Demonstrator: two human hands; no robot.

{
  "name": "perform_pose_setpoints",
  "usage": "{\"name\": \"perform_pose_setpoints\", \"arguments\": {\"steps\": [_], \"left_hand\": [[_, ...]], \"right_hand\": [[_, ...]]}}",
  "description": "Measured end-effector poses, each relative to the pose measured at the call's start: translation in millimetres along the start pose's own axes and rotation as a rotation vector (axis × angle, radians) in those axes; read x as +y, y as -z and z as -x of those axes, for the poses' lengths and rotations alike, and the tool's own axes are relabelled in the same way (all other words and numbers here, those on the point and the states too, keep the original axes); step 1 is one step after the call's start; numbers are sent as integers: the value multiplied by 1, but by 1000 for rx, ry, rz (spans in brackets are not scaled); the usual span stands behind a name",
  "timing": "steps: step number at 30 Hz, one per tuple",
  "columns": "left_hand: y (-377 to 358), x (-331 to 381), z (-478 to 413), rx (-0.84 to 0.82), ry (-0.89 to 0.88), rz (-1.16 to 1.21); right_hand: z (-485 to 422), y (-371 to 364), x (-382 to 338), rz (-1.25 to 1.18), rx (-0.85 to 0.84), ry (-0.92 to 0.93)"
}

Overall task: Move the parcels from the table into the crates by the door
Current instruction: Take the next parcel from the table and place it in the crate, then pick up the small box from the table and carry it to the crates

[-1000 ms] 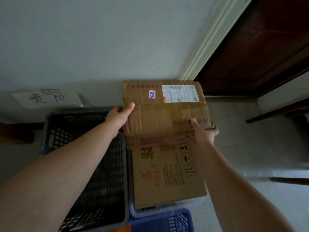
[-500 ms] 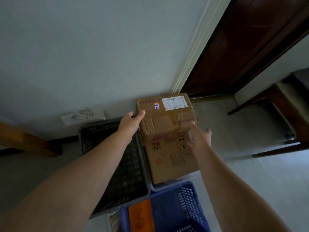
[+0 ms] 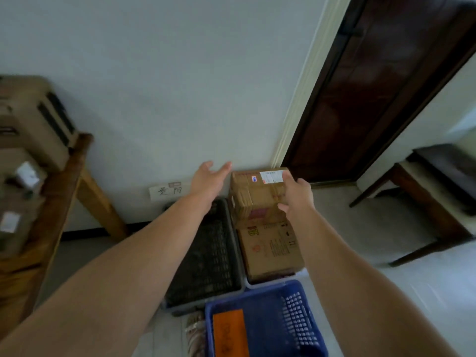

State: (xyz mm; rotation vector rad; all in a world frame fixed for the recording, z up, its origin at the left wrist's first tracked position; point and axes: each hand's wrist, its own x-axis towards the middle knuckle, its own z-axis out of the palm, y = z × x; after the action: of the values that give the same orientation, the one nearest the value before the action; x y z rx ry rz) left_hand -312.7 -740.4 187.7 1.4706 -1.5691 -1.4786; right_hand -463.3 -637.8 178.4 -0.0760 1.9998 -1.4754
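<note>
Two stacked parcels [image 3: 257, 195], three crates [image 3: 206, 256]

Brown parcel [image 3: 257, 194] bears a white label [image 3: 271, 176] and blue sticker [image 3: 254, 179]; black crate [image 3: 206, 253] is lattice-patterned; blue crate [image 3: 296, 318] carries an orange tag [image 3: 229, 333].

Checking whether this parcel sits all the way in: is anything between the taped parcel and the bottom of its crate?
Yes. A larger printed carton lies in that grey crate, and the taped parcel rests on top of the carton's far end, by the wall.
</note>
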Motion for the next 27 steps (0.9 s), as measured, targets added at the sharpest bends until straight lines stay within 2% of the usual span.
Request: {"name": "perform_pose_setpoints", "arguments": {"steps": [6, 13, 21, 27], "left_hand": [[57, 6, 84, 75, -53, 50], [158, -1, 134, 202, -111, 84], [314, -35, 182, 385, -100, 161], [473, -77, 220, 497, -87, 146]], "right_hand": [[89, -2, -1, -1, -139, 92], [176, -61, -7, 40, -291, 207], [303, -176, -1, 50, -503, 299], [420, -280, 25, 87, -609, 347]]}}
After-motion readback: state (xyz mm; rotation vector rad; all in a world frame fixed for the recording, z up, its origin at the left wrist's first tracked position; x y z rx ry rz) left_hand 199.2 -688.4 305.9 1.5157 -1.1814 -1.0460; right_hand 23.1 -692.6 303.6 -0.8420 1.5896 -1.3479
